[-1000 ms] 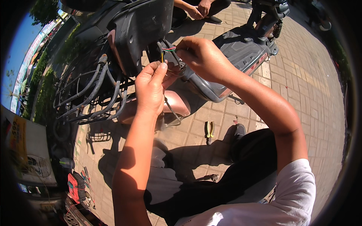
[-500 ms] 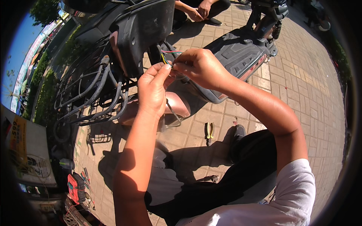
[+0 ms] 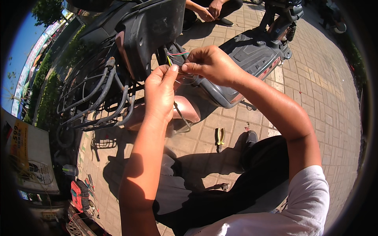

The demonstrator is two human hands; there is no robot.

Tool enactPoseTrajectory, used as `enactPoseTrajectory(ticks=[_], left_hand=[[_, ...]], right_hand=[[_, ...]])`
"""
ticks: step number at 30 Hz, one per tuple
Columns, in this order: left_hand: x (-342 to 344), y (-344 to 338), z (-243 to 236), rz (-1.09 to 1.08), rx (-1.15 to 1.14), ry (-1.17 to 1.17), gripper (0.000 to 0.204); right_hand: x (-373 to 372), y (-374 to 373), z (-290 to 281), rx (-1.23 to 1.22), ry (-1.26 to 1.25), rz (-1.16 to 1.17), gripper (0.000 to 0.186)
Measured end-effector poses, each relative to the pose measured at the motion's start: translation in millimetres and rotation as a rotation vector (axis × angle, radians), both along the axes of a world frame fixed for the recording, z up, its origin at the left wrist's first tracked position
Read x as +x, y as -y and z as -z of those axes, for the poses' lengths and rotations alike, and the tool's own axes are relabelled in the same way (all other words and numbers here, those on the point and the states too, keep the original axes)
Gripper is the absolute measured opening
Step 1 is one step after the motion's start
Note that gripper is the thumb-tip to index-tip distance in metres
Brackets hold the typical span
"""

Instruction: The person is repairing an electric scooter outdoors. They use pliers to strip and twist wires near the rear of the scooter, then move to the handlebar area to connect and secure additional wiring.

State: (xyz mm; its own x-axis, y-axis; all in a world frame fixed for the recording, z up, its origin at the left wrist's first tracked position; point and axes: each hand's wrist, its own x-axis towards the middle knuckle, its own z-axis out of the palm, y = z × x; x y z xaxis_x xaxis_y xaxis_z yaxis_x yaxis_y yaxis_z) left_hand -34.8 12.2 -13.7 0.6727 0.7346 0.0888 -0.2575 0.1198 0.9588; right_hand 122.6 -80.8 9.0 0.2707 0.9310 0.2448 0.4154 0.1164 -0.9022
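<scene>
An electric scooter (image 3: 147, 24) with dark plastic panels and pinkish bodywork lies on its side before me. Several thin coloured wires (image 3: 170, 59), among them yellow, red and green ones, come out of an opening under its plastic housing. My left hand (image 3: 159, 88) pinches the wires with thumb and fingers, thumb uppermost. Just to its right, my right hand (image 3: 210, 65) has its thumb and forefinger closed on the wires, almost touching my left fingertips. The exact point gripped is too small to make out. Pliers (image 3: 219, 137) with yellow handles lie on the paving below the wires.
A co-worker's hands (image 3: 214, 8) show at the top, where a person squats beside the scooter. A metal rack (image 3: 94, 98) juts out at left. A red toolbox (image 3: 80, 194) and a sign board (image 3: 31, 157) stand at lower left, and paving (image 3: 315, 98) spreads to the right.
My right hand has come down beside my left fingertips from higher on the red and green wires, then lifted slightly in the last half second. My left hand has shifted slightly to the right.
</scene>
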Motion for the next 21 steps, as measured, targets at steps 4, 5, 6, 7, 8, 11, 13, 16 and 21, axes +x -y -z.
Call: enactPoseTrajectory(ticks=[4,5,6,7,8,11,13,16,21], left_hand=[[4,2,1,-0.073,0.156,-0.059,0.013],[7,1,3,-0.091,0.188,-0.067,0.014],[7,1,5,-0.11,0.218,-0.075,0.014],[7,0,5,-0.094,0.25,-0.101,0.017],[6,-2,7,-0.091,0.252,-0.1,0.016],[7,-6,15,-0.078,0.227,-0.067,0.015],[6,-2,13,-0.056,0.183,-0.005,0.015],[4,-5,12,-0.024,0.135,0.039,0.014],[3,-4,10,0.0,0.145,0.101,0.015]], right_hand=[[-4,0,2,0.064,-0.19,-0.034,0.022],[-5,-1,3,0.077,-0.26,-0.061,0.023],[-5,-2,2,0.06,-0.292,-0.053,0.022],[-4,-3,1,0.043,-0.324,-0.044,0.021],[-2,-3,-2,0.026,-0.357,-0.036,0.021],[-5,6,-24,-0.139,0.091,-0.059,0.027],[-6,9,-23,-0.149,0.269,-0.064,0.027],[-22,15,-23,-0.017,0.264,-0.004,0.026],[-36,15,-17,0.114,0.244,0.035,0.019]])
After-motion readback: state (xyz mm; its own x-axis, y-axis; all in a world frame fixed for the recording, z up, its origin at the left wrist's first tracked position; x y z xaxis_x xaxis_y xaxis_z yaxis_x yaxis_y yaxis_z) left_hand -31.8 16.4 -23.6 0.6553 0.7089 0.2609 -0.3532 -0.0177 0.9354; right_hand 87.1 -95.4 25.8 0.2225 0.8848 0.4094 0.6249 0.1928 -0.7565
